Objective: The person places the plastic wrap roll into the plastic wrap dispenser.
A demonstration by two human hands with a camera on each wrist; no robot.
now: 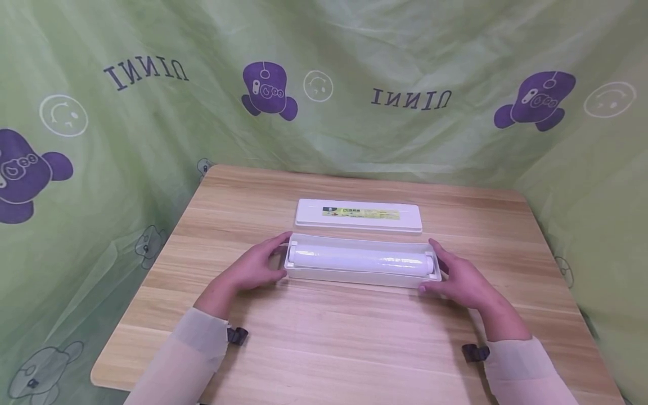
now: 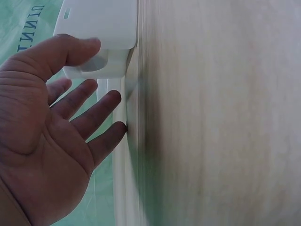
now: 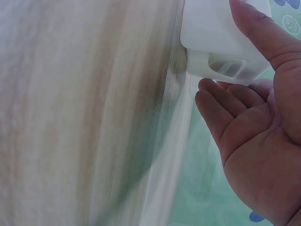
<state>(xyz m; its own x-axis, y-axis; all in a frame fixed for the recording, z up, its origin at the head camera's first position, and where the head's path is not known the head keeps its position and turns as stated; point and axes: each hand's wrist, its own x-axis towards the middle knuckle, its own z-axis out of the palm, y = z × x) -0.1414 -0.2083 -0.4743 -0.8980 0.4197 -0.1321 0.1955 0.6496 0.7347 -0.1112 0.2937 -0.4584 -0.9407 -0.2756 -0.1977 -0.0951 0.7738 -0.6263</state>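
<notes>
A long white cling film box (image 1: 361, 276) lies lidless on the table, with a white roll of film (image 1: 360, 257) inside it. My left hand (image 1: 253, 265) holds its left end, the thumb at the front corner and a finger at the back corner. In the left wrist view the thumb lies on the box's front face, while the other fingers of the left hand (image 2: 56, 127) are spread. At the right end my right hand (image 1: 463, 281) holds the box likewise. The right wrist view shows that hand's thumb (image 3: 263, 28) over the front face.
Behind the box lies its white lid (image 1: 309, 215) with a green and yellow label. Everything stands on a wooden table (image 1: 324, 343). Green fabric (image 1: 364, 34) with purple cartoon figures hangs around the table's back and sides.
</notes>
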